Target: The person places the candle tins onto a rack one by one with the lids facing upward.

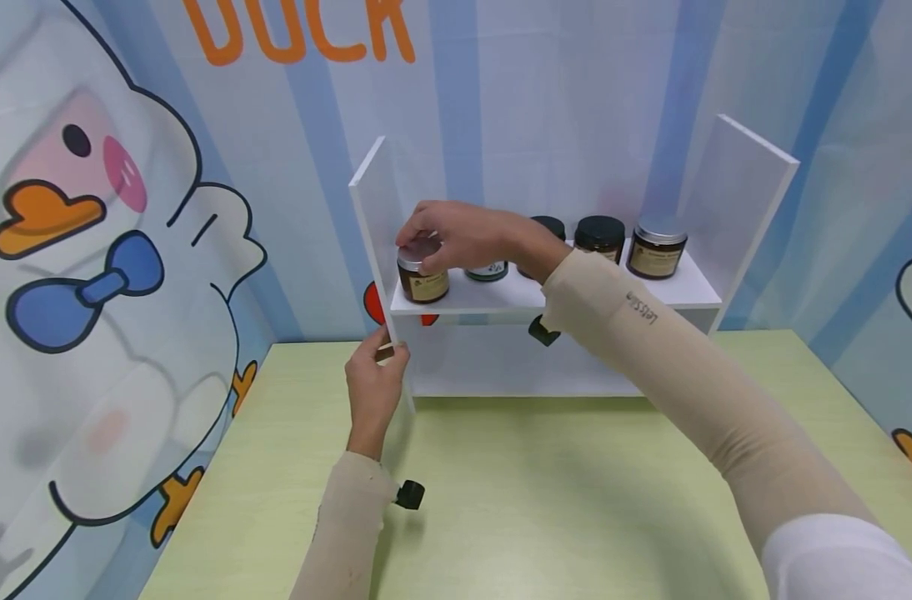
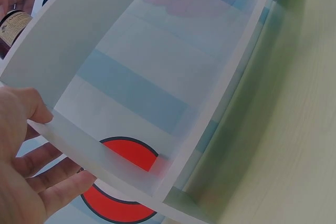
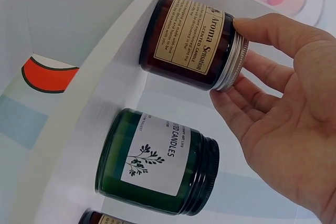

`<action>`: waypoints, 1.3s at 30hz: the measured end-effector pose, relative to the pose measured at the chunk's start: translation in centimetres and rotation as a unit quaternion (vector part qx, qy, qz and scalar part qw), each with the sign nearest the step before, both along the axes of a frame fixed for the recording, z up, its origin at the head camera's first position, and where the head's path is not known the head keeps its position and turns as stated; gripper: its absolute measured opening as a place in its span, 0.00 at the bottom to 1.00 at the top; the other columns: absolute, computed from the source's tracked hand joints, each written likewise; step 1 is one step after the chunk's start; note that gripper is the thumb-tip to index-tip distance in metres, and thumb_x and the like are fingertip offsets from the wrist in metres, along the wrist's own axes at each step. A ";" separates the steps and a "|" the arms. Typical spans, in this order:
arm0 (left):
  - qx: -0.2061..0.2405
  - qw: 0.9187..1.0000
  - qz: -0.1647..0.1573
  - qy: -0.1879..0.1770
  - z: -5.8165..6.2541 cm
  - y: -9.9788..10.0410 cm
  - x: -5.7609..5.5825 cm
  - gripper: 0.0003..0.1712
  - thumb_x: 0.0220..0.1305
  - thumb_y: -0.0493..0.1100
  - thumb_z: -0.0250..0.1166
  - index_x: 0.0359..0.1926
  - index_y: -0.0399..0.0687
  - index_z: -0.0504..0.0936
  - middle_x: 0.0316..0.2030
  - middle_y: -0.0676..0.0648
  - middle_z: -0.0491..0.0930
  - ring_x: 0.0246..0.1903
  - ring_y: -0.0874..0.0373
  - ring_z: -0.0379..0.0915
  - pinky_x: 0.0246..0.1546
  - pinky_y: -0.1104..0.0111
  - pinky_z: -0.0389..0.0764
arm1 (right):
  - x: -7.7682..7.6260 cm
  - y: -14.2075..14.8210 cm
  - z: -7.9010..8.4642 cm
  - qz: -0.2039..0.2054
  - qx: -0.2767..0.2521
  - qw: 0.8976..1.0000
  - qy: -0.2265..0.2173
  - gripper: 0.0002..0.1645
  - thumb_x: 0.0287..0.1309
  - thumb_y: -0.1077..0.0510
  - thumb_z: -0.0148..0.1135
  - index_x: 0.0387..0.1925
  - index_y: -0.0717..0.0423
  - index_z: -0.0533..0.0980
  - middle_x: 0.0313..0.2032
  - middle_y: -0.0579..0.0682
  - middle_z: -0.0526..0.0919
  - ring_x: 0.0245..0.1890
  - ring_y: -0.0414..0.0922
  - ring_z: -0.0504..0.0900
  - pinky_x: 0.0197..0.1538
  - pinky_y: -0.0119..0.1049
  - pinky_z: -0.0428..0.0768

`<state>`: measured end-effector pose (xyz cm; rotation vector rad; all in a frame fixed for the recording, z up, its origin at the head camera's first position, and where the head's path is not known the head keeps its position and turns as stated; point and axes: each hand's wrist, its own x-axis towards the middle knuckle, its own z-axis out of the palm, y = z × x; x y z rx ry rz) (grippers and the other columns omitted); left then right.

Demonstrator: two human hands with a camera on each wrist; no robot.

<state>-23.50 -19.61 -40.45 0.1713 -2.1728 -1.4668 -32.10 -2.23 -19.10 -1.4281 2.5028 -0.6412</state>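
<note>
My right hand (image 1: 474, 233) grips the silver lid of an amber scented candle jar (image 3: 189, 45) from above. This jar, with its tan label, stands at the left end of the white shelf (image 1: 576, 297). Beside it is a green candle jar (image 3: 157, 163) with a white label, partly behind my hand in the head view. Lower down, my left hand (image 1: 376, 383) pinches the front edge of the shelf's left side panel (image 2: 94, 163), thumb on the inner face and fingers outside.
Farther right on the shelf are a black-lidded jar (image 1: 600, 235), another partly hidden by my right wrist, and a silver-lidded amber jar (image 1: 657, 248) near the right panel (image 1: 744, 200). The unit stands on a light green table (image 1: 516, 483) before a cartoon duck backdrop (image 1: 501, 100).
</note>
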 end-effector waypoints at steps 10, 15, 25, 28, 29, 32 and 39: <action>-0.009 1.000 -0.004 0.008 -0.1 -0.1 0.0 0.24 0.67 0.45 0.61 0.63 0.48 0.81 0.53 0.46 0.83 0.49 0.49 0.80 0.47 0.54 0.84 | 0.3 0.0 0.0 -0.006 0.005 1.000 0.015 0.28 0.66 0.57 0.63 0.66 0.58 0.75 0.59 0.51 0.74 0.57 0.43 0.75 0.62 0.38 0.77; -0.005 1.000 -0.007 0.010 0.0 -0.1 -0.2 0.24 0.67 0.45 0.61 0.63 0.45 0.81 0.52 0.45 0.83 0.49 0.48 0.80 0.48 0.53 0.84 | 0.1 0.2 -0.1 -0.006 0.002 1.000 0.026 0.27 0.67 0.57 0.63 0.66 0.57 0.75 0.59 0.51 0.74 0.57 0.42 0.75 0.62 0.37 0.77; 0.002 1.000 -0.018 -0.004 -0.2 0.0 -0.5 0.24 0.68 0.46 0.61 0.64 0.49 0.81 0.54 0.46 0.82 0.51 0.47 0.80 0.51 0.53 0.84 | 0.7 1.4 0.0 -0.019 0.009 0.999 0.040 0.27 0.68 0.55 0.62 0.66 0.56 0.74 0.63 0.52 0.72 0.60 0.45 0.72 0.66 0.44 0.74; -0.002 1.000 -0.019 -0.005 -0.2 0.0 -0.6 0.24 0.68 0.46 0.61 0.64 0.49 0.81 0.54 0.46 0.82 0.51 0.47 0.80 0.50 0.53 0.84 | 1.1 2.1 0.1 -0.030 0.000 0.999 0.032 0.28 0.68 0.54 0.62 0.67 0.56 0.73 0.65 0.53 0.71 0.63 0.46 0.71 0.69 0.48 0.72; -0.003 1.000 -0.019 -0.006 -0.2 0.0 -0.6 0.24 0.68 0.46 0.61 0.64 0.48 0.81 0.54 0.46 0.82 0.51 0.47 0.80 0.50 0.53 0.84 | 1.3 2.3 0.1 -0.033 -0.004 0.999 0.031 0.28 0.68 0.54 0.62 0.68 0.56 0.73 0.65 0.53 0.70 0.63 0.47 0.71 0.69 0.48 0.72; -0.004 1.000 -0.019 -0.007 -0.1 -0.2 -0.6 0.25 0.68 0.47 0.62 0.64 0.47 0.80 0.54 0.45 0.82 0.51 0.47 0.80 0.51 0.53 0.84 | 1.7 3.1 -0.1 -0.039 -0.021 0.999 0.029 0.29 0.69 0.54 0.61 0.69 0.55 0.71 0.66 0.52 0.70 0.65 0.47 0.71 0.69 0.47 0.73; 0.000 1.000 -0.017 -0.025 0.1 -1.0 -0.4 0.26 0.68 0.46 0.62 0.65 0.47 0.80 0.55 0.43 0.82 0.52 0.46 0.79 0.52 0.53 0.83 | 2.4 4.5 -1.0 -0.054 -0.073 0.995 0.029 0.33 0.72 0.51 0.58 0.74 0.53 0.64 0.68 0.53 0.71 0.67 0.48 0.71 0.69 0.42 0.73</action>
